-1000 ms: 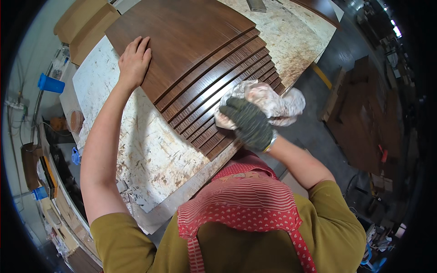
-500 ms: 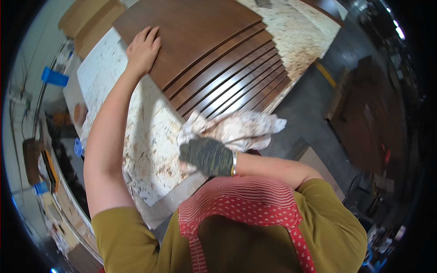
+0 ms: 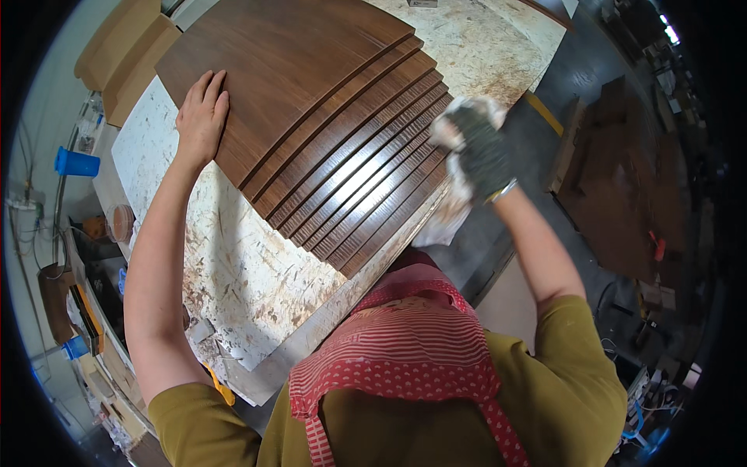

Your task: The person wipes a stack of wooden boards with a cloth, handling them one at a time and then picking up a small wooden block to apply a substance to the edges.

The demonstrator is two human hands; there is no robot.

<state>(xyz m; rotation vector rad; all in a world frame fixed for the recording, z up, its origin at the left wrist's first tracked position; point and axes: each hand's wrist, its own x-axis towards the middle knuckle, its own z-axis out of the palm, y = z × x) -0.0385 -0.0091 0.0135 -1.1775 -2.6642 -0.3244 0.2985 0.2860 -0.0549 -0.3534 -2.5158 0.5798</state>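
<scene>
The right hand [image 3: 482, 153], in a dark knitted glove, is closed around a rag [image 3: 447, 218], which is held at the right ends of the stepped boards [image 3: 303, 86]; whether it is pressed to the wood cannot be told through the blur. The bare left hand [image 3: 201, 124] is laid open, fingers slightly parted, on the top board's left edge. A wiping step appears to be in hand; for another stroke, even pressure along the grain and a steadied stack would be called for. The boards are fanned on a pale, brown-stained desk [image 3: 241, 292], their dark brown faces grained, curved-looking and glossy where light is caught. The rag is soft, crumpled, whitish and smudged.
</scene>
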